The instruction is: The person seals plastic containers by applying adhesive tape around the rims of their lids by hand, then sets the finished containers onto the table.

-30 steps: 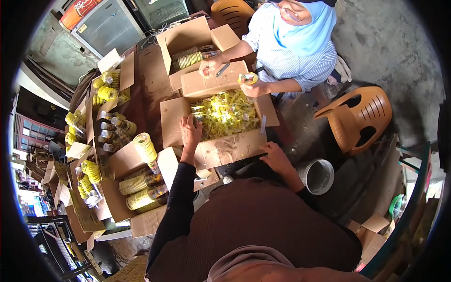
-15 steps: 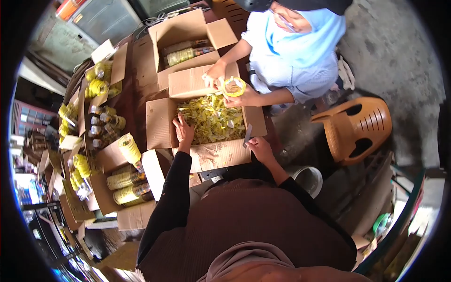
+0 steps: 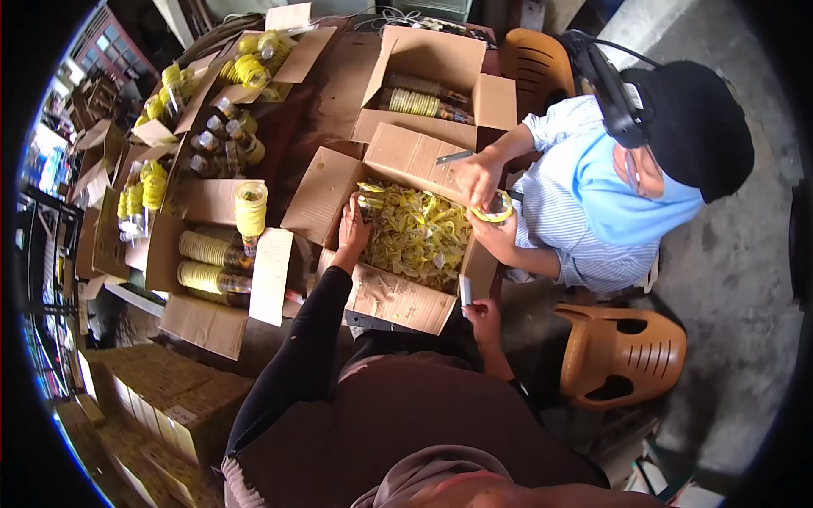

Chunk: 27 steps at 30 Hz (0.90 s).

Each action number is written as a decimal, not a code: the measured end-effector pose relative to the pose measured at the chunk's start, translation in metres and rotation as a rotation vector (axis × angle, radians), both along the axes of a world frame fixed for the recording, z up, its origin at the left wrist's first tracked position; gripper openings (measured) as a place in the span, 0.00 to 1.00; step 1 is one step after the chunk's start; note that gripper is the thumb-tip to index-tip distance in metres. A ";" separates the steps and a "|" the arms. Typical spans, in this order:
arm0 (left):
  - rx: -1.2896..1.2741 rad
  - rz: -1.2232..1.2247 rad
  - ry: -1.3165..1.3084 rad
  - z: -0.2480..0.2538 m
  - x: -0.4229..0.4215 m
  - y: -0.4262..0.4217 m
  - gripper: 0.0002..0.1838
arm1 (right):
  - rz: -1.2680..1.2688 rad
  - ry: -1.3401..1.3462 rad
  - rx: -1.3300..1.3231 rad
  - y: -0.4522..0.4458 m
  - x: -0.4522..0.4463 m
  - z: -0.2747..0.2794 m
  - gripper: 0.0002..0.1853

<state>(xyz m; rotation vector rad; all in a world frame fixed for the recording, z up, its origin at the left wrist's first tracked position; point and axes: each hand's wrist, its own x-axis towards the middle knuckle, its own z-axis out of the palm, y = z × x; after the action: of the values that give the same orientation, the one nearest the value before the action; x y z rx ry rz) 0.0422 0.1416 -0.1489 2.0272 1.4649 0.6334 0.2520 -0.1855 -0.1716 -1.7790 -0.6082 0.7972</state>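
A cardboard box stands open in front of me, full of yellow and clear plastic scraps. My left hand is at the box's left inner side, its fingers bent around something by the scraps that I cannot make out. Near the box's front right corner, my right hand grips a flat grey blade, which points away from me. Across the box, a co-worker holds a yellow-rimmed cup in one hand and a similar blade in the other.
Left of me, a box holds stacks of yellow-ringed cups. Another box with stacks is behind. Clear bottles or cups stand at the back left. An orange chair lies to the right; another is farther back.
The view has swung, so the boxes and the co-worker appear farther right. My right hand has taken hold of the blade at the box's corner. My left hand remains at the box's left side.
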 end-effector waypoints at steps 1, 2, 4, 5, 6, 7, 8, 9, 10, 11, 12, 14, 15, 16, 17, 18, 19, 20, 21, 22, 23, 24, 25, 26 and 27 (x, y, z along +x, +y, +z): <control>-0.004 0.019 -0.006 0.002 -0.002 -0.001 0.50 | -0.116 0.025 0.060 -0.003 0.001 0.007 0.15; 0.078 0.000 -0.098 0.004 -0.006 -0.003 0.49 | -0.202 0.128 0.123 -0.011 0.001 0.016 0.16; 0.158 -0.027 -0.250 0.015 -0.012 -0.005 0.47 | -0.295 0.182 0.094 -0.025 0.008 0.011 0.15; 0.161 -0.010 -0.256 0.021 -0.015 -0.009 0.47 | -0.414 0.242 0.066 -0.032 0.010 0.004 0.15; 0.103 -0.010 -0.332 0.028 -0.017 -0.013 0.47 | -0.401 0.235 0.068 -0.036 0.010 -0.005 0.15; 0.045 -0.015 -0.408 0.030 -0.020 -0.016 0.46 | -0.416 0.285 -0.022 -0.038 0.008 -0.013 0.15; 0.035 -0.038 -0.480 0.027 -0.022 -0.018 0.45 | -0.435 0.334 -0.113 -0.040 0.008 -0.021 0.14; 0.038 -0.037 -0.485 0.033 -0.025 -0.023 0.45 | -0.433 0.330 -0.110 -0.036 0.003 -0.023 0.14; 0.000 -0.033 -0.502 0.046 -0.026 -0.030 0.45 | -0.422 0.392 -0.141 -0.030 -0.006 -0.026 0.14; -0.038 -0.029 -0.518 0.057 -0.028 -0.035 0.44 | -0.412 0.456 -0.172 -0.024 -0.014 -0.028 0.14; -0.053 -0.037 -0.498 0.063 -0.032 -0.038 0.44 | -0.409 0.368 -0.198 -0.020 -0.019 -0.043 0.12; -0.060 -0.047 -0.499 0.069 -0.037 -0.043 0.44 | -0.403 0.329 -0.214 -0.006 -0.029 -0.048 0.12; -0.072 -0.056 -0.496 0.071 -0.039 -0.045 0.44 | -0.400 0.292 -0.237 -0.002 -0.031 -0.052 0.12; -0.044 -0.106 -0.582 0.063 -0.040 -0.042 0.44 | -0.405 0.289 -0.232 0.001 -0.031 -0.054 0.12; -0.041 -0.114 -0.586 0.059 -0.041 -0.041 0.44 | -0.364 0.191 -0.243 0.005 -0.031 -0.057 0.13; -0.047 -0.117 -0.610 0.057 -0.043 -0.041 0.44 | -0.322 0.092 -0.255 0.008 -0.031 -0.056 0.14; -0.054 -0.119 -0.635 0.055 -0.044 -0.040 0.44 | -0.327 0.090 -0.249 0.007 -0.030 -0.054 0.14; -0.075 -0.139 -0.670 0.052 -0.047 -0.037 0.44 | -0.321 0.049 -0.274 0.005 -0.029 -0.052 0.15; -0.076 -0.146 -0.673 0.051 -0.048 -0.035 0.44 | -0.317 0.008 -0.300 0.000 -0.027 -0.053 0.17; -0.019 -0.160 -0.643 0.050 -0.050 -0.033 0.44 | -0.324 0.006 -0.298 -0.005 -0.025 -0.054 0.17; 0.039 -0.175 -0.614 0.048 -0.051 -0.032 0.45 | -0.358 -0.232 -0.290 -0.010 -0.024 -0.056 0.17; 0.038 -0.184 -0.617 0.055 -0.053 -0.033 0.45 | -0.390 -0.469 -0.282 -0.014 -0.026 -0.058 0.17; 0.026 -0.219 -0.582 0.067 -0.055 -0.037 0.44 | -0.400 -0.469 -0.281 -0.012 -0.031 -0.047 0.17; 0.014 -0.254 -0.544 0.075 -0.057 -0.040 0.43 | -0.419 -0.469 -0.160 -0.005 -0.042 -0.017 0.18; -0.025 -0.247 -0.492 0.077 -0.059 -0.045 0.44 | -0.438 -0.467 -0.041 0.004 -0.056 0.014 0.18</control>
<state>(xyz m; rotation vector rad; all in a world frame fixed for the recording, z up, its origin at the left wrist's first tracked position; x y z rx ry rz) -0.0168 0.0970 -0.0722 1.8215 0.9161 0.9200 0.1965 -0.1816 -0.1572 -2.0521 -0.4706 0.0924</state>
